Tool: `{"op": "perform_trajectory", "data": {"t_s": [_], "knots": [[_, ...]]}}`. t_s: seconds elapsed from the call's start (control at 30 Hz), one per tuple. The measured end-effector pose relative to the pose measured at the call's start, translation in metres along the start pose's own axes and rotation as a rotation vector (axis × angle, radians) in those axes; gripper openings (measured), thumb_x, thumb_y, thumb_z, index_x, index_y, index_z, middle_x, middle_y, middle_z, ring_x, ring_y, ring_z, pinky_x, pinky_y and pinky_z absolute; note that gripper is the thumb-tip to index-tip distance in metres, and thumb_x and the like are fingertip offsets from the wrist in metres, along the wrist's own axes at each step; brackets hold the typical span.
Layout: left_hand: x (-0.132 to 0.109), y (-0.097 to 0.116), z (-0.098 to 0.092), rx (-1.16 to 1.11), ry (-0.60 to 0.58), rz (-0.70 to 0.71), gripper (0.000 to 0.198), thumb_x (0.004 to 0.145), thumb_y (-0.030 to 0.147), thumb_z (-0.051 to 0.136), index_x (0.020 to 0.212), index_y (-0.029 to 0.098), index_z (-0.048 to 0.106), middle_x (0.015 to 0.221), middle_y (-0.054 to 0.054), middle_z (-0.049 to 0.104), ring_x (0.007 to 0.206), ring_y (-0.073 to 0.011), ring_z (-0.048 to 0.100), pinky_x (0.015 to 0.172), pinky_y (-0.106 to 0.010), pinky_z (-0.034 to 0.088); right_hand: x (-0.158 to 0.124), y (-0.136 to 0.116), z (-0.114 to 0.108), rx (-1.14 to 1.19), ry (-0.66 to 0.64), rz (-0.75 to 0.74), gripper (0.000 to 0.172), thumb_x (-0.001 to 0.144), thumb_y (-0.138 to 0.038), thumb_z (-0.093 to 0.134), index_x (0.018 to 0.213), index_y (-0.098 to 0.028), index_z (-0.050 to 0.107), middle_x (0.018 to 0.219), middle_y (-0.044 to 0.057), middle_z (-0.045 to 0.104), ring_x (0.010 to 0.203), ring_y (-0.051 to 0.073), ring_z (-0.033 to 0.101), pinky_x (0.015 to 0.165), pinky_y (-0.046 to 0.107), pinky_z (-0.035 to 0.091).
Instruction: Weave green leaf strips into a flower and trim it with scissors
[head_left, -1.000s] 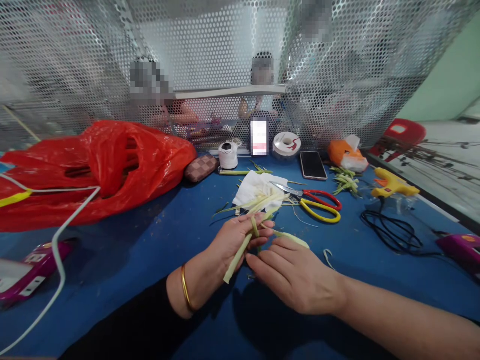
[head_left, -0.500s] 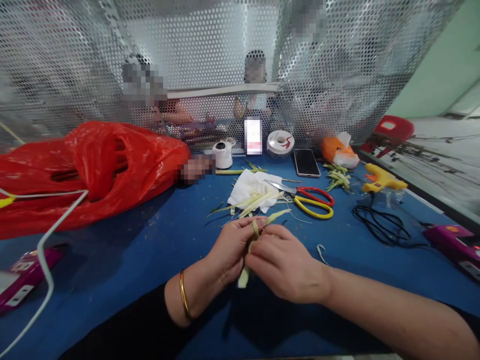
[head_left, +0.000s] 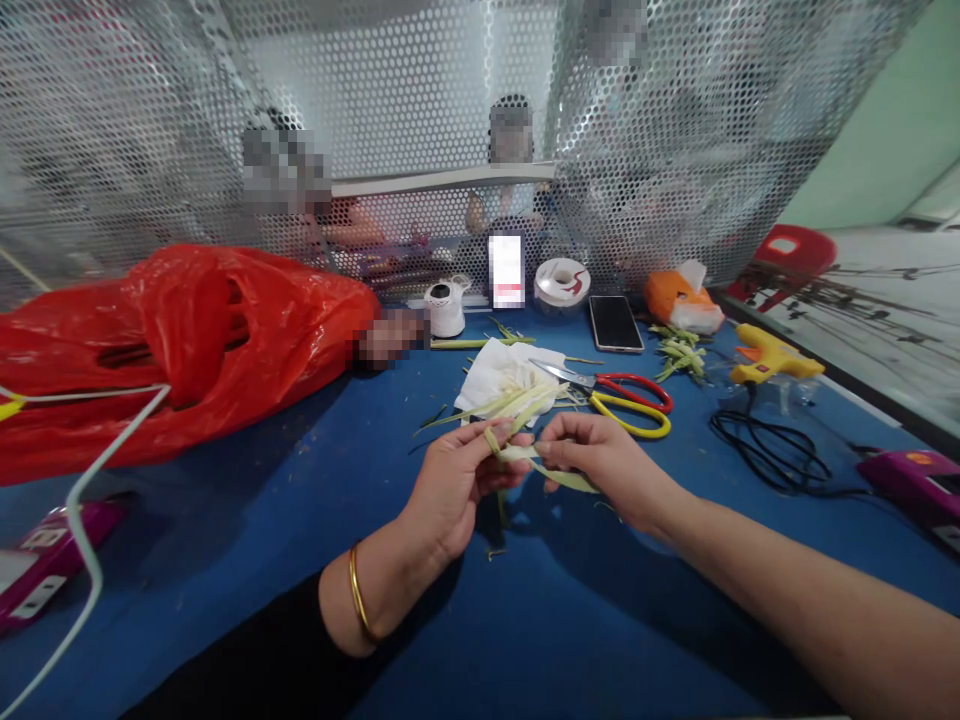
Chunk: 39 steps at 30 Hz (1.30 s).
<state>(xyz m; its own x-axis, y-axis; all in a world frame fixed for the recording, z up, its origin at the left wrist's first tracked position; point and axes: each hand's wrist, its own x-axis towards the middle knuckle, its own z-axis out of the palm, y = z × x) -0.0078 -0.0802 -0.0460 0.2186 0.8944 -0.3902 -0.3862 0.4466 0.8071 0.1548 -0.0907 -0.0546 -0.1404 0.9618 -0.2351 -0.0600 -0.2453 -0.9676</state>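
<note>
Head view: holding pale leaf strip (head_left: 517,454) above bench (head_left: 592,630), pinching looped part (head_left: 491,441) with left hand (head_left: 456,482), loose length (head_left: 571,481) with right hand (head_left: 604,458). Apparently mid-fold; seems to call next for steady tension.

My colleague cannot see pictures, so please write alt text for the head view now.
The left hand and the right hand hold pale green strips above a blue table. Scissors with red and yellow handles lie beyond the hands, between a red plastic bag and a yellow glue gun.
</note>
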Motion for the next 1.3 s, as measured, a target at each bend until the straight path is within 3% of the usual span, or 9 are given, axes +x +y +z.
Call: {"op": "perform_trajectory", "data": {"t_s": [0.1, 0.2, 0.27, 0.33, 0.43, 0.57, 0.8, 1.07, 1.3], "knots": [[0.0, 0.0, -0.002, -0.026, -0.044, -0.025, 0.009, 0.08, 0.015, 0.066, 0.087, 0.01, 0.069, 0.08, -0.008, 0.074, 0.051, -0.0102, 0.064, 0.049, -0.019, 0.054, 0.002, 0.003, 0.001, 0.014, -0.072, 0.069, 0.027, 0.065, -0.036, 0.073, 0.068, -0.016, 0.055, 0.06, -0.002, 0.059, 0.05, 0.011, 0.057, 0.052, 0.025, 0.046], [-0.001, 0.002, -0.003, -0.047, -0.115, -0.094, 0.008, 0.082, 0.013, 0.063, 0.086, 0.01, 0.069, 0.077, -0.008, 0.073, 0.05, -0.0103, 0.064, 0.049, -0.02, 0.055, 0.003, 0.009, 0.002, -0.127, -0.073, -0.075, 0.026, 0.071, -0.039, 0.068, 0.07, -0.017, 0.056, 0.063, 0.0, 0.061, 0.055, 0.012, 0.057, 0.055, 0.027, 0.047], [0.001, 0.003, -0.003, -0.075, -0.111, -0.119, 0.008, 0.083, 0.012, 0.061, 0.084, 0.01, 0.069, 0.074, -0.007, 0.072, 0.05, -0.0098, 0.064, 0.05, -0.02, 0.056, 0.003, 0.013, 0.001, -0.382, 0.033, -0.356, 0.018, 0.075, -0.033, 0.065, 0.073, -0.017, 0.056, 0.067, 0.001, 0.06, 0.061, 0.015, 0.058, 0.057, 0.029, 0.048], [0.003, 0.005, -0.002, -0.108, -0.068, -0.134, 0.009, 0.084, 0.012, 0.061, 0.082, 0.009, 0.069, 0.072, -0.006, 0.072, 0.05, -0.0095, 0.064, 0.05, -0.019, 0.056, 0.002, 0.013, -0.002, -0.721, 0.151, -0.759, 0.007, 0.079, -0.023, 0.062, 0.079, -0.017, 0.058, 0.076, 0.005, 0.063, 0.071, 0.018, 0.059, 0.063, 0.031, 0.049], [0.005, 0.006, -0.002, -0.132, -0.015, -0.18, 0.009, 0.084, 0.012, 0.061, 0.081, 0.007, 0.068, 0.072, -0.007, 0.071, 0.05, -0.0093, 0.063, 0.05, -0.019, 0.055, 0.0, 0.009, -0.009, -1.137, 0.177, -1.306, 0.006, 0.083, -0.013, 0.059, 0.086, -0.018, 0.062, 0.085, 0.006, 0.067, 0.081, 0.019, 0.061, 0.076, 0.035, 0.049], [0.005, 0.004, -0.004, -0.095, -0.012, -0.206, 0.01, 0.083, 0.014, 0.061, 0.083, 0.007, 0.068, 0.074, -0.007, 0.071, 0.051, -0.0085, 0.062, 0.049, -0.018, 0.054, -0.003, 0.003, -0.013, -1.326, 0.079, -1.571, 0.009, 0.083, -0.011, 0.062, 0.084, -0.019, 0.065, 0.082, 0.002, 0.07, 0.08, 0.017, 0.063, 0.085, 0.034, 0.048], [0.0, -0.004, -0.003, 0.039, -0.05, -0.072, 0.01, 0.076, 0.019, 0.069, 0.08, 0.01, 0.069, 0.068, -0.003, 0.067, 0.045, -0.0052, 0.054, 0.043, -0.016, 0.047, -0.005, 0.006, -0.008, -1.135, 0.03, -1.462, 0.01, 0.086, -0.01, 0.058, 0.087, -0.018, 0.064, 0.083, 0.003, 0.072, 0.074, 0.014, 0.064, 0.086, 0.036, 0.046], [-0.006, -0.009, 0.002, 0.229, -0.09, 0.019, 0.027, 0.071, 0.032, 0.075, 0.087, 0.01, 0.075, 0.071, -0.006, 0.071, 0.053, -0.0092, 0.062, 0.055, -0.019, 0.051, -0.007, 0.005, 0.006, -0.493, 0.061, -0.856, 0.009, 0.083, -0.014, 0.063, 0.076, -0.02, 0.061, 0.084, 0.002, 0.062, 0.084, 0.015, 0.058, 0.078, 0.03, 0.046], [-0.009, -0.007, 0.003, 0.262, -0.157, 0.016, 0.028, 0.073, 0.032, 0.075, 0.092, 0.011, 0.075, 0.075, -0.008, 0.072, 0.06, -0.0117, 0.064, 0.061, -0.022, 0.053, -0.008, 0.006, 0.009, -0.364, 0.178, -0.632, 0.014, 0.081, -0.015, 0.06, 0.069, -0.019, 0.054, 0.067, -0.003, 0.052, 0.064, 0.011, 0.047, 0.06, 0.025, 0.039]]}}
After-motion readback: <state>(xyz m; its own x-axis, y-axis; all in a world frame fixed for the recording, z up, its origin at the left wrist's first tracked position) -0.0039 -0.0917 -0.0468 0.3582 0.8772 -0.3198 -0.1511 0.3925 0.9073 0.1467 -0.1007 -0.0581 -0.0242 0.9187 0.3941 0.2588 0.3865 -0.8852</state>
